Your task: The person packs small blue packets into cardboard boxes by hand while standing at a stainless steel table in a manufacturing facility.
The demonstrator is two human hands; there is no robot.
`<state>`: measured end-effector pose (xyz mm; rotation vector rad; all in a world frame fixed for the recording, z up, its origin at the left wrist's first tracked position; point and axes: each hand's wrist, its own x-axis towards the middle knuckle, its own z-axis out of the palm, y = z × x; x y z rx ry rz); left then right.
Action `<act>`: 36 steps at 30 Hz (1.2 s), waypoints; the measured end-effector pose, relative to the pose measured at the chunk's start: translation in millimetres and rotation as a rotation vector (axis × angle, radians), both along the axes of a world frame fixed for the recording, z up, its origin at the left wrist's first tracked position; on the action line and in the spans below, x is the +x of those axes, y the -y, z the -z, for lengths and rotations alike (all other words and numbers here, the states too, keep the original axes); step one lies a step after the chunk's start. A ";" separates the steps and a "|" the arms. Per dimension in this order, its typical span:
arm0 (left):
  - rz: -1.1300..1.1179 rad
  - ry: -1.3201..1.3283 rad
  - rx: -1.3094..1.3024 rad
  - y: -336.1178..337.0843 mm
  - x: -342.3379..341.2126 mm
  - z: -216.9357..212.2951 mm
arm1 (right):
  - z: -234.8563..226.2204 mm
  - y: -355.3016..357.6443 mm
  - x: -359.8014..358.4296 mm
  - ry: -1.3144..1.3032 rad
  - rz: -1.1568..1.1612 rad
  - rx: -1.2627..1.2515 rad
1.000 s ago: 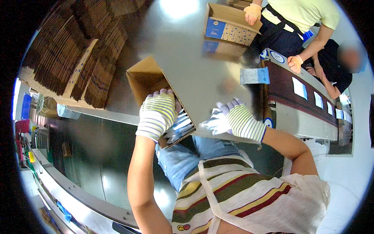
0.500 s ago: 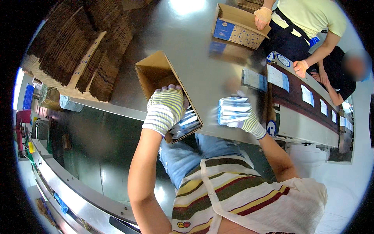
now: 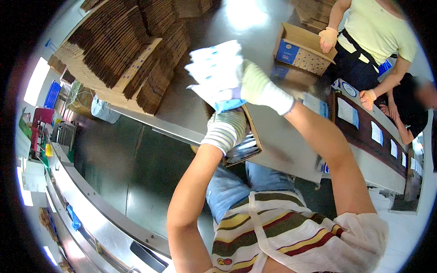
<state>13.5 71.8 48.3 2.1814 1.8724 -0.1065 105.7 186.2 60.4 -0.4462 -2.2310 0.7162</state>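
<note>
My right hand (image 3: pixel 261 88), in a striped knit glove, grips a fanned stack of white and blue flat packets (image 3: pixel 214 68) over the far end of an open cardboard box (image 3: pixel 256 129). Just below that stack, my left hand (image 3: pixel 225 131), gloved alike, reaches into the box; the packets cover its fingertips, so its grip is hidden. Several more packets (image 3: pixel 243 149) stand inside the box at the end nearest me. The box rests at the near edge of a metal table (image 3: pixel 291 152), partly hidden by my hands.
Tall stacks of flattened cartons (image 3: pixel 109 59) fill the table's left side. At the right, a dark conveyor belt (image 3: pixel 362 127) carries packets in a row. Beyond it, a co-worker in orange gloves holds another open carton (image 3: pixel 302 52). A curved metal rail (image 3: pixel 104 204) runs at lower left.
My right hand has swung left and up with its packets, from beside the box to above it. The view has shifted, so the surroundings sit further right. My left hand stays at the box.
</note>
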 end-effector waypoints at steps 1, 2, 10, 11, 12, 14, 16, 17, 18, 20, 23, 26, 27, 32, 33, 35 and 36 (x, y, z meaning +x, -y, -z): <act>0.063 0.057 0.082 2.1 -6.9 1.4 | -10.5 6.2 -19.0 0.054 0.027 -0.001; 0.053 0.045 0.045 5.8 -7.0 1.5 | -22.0 15.7 -21.7 0.509 0.255 -0.058; 0.144 0.017 0.129 0.9 2.8 21.1 | 21.5 4.9 -36.0 0.762 0.062 0.419; 0.137 -0.016 0.111 0.0 5.8 20.4 | 26.2 -2.9 -26.8 0.606 -0.012 0.403; 0.156 -0.013 0.078 -2.8 7.8 18.6 | 22.0 -4.7 -23.2 0.598 -0.025 0.380; 0.145 0.047 0.100 -1.8 8.2 13.3 | 22.2 -10.3 -12.9 0.385 -0.016 -0.034; 0.127 0.136 0.106 -2.3 5.4 14.1 | -0.5 0.5 11.8 0.086 0.059 -0.155; 0.113 0.108 0.152 4.4 -8.5 23.6 | -29.3 29.3 17.2 -0.007 0.078 0.094; 0.143 0.138 0.154 4.3 -14.5 26.7 | -38.2 44.5 29.8 -0.013 0.064 0.092; 0.254 0.148 0.017 -2.4 -22.6 39.2 | -53.0 80.2 46.8 0.111 -0.029 0.163; 0.087 0.033 -0.007 -11.7 -7.7 43.2 | -27.4 119.9 63.2 0.454 -0.308 0.322; 0.254 -0.022 0.149 15.9 7.5 14.1 | 15.8 152.3 70.4 0.464 -0.236 0.562; 0.293 -0.012 0.230 19.8 8.8 22.9 | 21.9 161.2 68.9 0.467 -0.223 0.562; 0.216 0.247 0.272 42.4 1.6 -38.0 | 32.6 166.8 46.8 0.342 -0.021 0.546; 0.187 0.378 0.441 48.8 -5.1 -43.6 | 39.2 152.5 39.0 0.360 0.015 0.658; 0.086 0.430 0.655 59.8 -17.4 -53.3 | 50.0 95.2 7.2 0.347 0.045 0.237; 0.074 0.455 0.676 58.5 -19.6 -53.2 | 21.5 51.5 -0.8 0.607 0.194 0.309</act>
